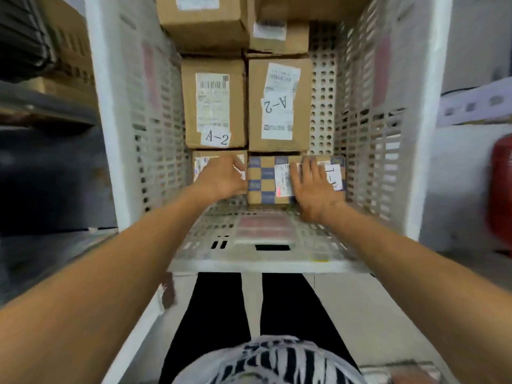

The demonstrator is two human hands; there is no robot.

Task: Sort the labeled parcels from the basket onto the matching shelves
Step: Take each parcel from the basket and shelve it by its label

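A white perforated basket (144,151) stands in front of me with several cardboard parcels inside. Nearest me lies a blue-and-brown checkered parcel (263,180) with a white label. My left hand (221,180) presses against its left side and my right hand (313,187) lies over its top right, covering part of the label. Behind it stand two brown parcels marked A-2, one on the left (214,106) and one on the right (278,106). A small parcel (201,164) sits partly hidden under my left hand. More boxes (205,20) fill the far end.
Metal shelving (41,112) with dark items runs along the left. A red object (501,189) stands by the wall at the right. Pale floor (360,314) shows below the basket, and my dark trouser legs (216,314) are right against its near rim.
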